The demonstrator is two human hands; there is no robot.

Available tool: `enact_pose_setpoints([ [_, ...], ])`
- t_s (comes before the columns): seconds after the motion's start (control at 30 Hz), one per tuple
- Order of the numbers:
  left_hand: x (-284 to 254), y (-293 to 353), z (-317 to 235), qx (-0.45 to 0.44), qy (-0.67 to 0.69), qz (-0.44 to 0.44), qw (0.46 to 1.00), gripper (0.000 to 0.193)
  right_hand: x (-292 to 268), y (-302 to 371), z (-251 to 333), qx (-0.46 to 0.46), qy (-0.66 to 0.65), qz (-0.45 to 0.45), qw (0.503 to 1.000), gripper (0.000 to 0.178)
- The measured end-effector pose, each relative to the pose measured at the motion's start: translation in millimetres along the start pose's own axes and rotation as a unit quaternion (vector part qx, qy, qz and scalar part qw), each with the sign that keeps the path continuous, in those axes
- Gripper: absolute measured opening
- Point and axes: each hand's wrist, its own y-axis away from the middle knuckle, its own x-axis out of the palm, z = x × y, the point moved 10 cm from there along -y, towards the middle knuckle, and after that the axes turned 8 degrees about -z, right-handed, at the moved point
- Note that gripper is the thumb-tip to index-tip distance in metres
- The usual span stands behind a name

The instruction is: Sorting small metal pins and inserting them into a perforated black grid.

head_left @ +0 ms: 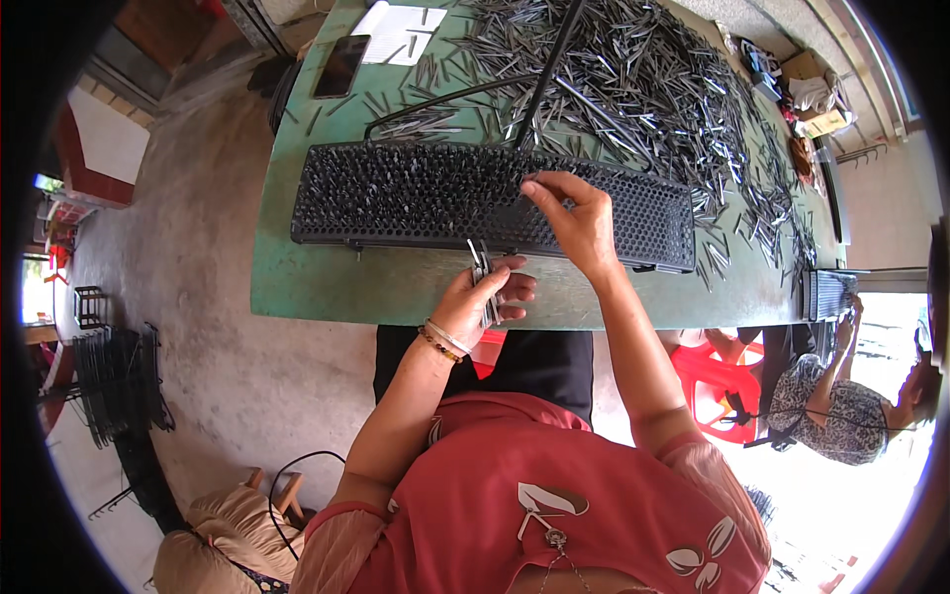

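A long black rack [633, 220] full of round holes lies across the green table in front of me. Its left part is densely filled with thin dark metal strips standing in the holes; toward the right the holes look bare. My left hand [485, 292] is closed round a small bundle of thin metal strips [479, 259], just in front of the rack's near edge. Over the rack's middle, my right hand [574, 210] has thumb and forefinger pinched together. Whatever sits between those fingertips is too small to make out.
A large heap of loose metal strips [633, 69] covers the far side of the green table [327, 282]. A phone [341, 67] and paper [401, 22] lie at the far left. A co-worker [841, 406] sits at the right, by another rack [829, 295] and a red stool [714, 386].
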Motion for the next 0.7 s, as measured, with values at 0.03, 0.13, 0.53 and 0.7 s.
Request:
enact_pose_setpoints([
  [0.03,0.9,0.3,0.5,0.0,0.0,0.001,1.0,0.035,-5.0,-5.5,14.6,-0.079,0.054,-0.043,0.995,0.018],
  [0.13,1.7,1.6,1.2,-0.006,-0.012,-0.01,1.0,0.034,2.6,-11.9,9.5,-0.105,0.07,-0.046,0.991,0.017],
  [0.53,1.4,1.7,3.0,-0.016,-0.016,-0.014,1.0,0.033,5.5,-10.0,-8.2,-0.104,0.059,-0.087,0.989,0.017],
  [0.7,3.0,4.3,4.2,-0.028,-0.039,-0.023,0.999,0.034,7.2,-5.4,-5.9,-0.11,0.073,-0.09,0.987,0.016],
])
